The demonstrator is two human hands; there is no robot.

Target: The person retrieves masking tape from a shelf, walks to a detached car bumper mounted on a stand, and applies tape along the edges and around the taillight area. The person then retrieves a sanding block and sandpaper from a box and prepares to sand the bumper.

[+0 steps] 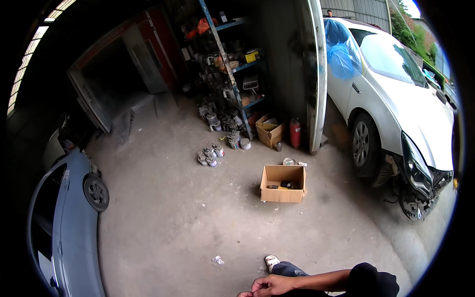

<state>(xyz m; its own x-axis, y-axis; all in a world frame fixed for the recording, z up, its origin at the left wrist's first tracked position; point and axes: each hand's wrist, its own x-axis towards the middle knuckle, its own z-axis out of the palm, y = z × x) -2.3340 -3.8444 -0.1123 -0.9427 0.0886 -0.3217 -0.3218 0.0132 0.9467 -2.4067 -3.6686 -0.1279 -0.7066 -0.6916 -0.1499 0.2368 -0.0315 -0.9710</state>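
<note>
At the lower edge my right hand point(269, 285) is closed, its fingers drawn together in a pinch. Whatever they hold, if anything, is too small to make out. A bit of skin point(244, 294) touching those fingertips looks like my left hand, but the picture's edge cuts off nearly all of it. Past my foot in a light shoe point(271, 262), an open cardboard box point(282, 195) stands on the concrete floor, well beyond my hands. Inside it lie a dark tool with a yellow part point(278, 187) and another black item point(287, 184).
A grey car point(79, 213) is at left, and a white car point(386, 94) with its front bumper off at right. Paint cans point(210, 157), a blue shelf rack point(230, 74), a second carton point(269, 134) and a red fire extinguisher point(295, 132) stand farther back. Crumpled paper point(218, 260) lies nearby.
</note>
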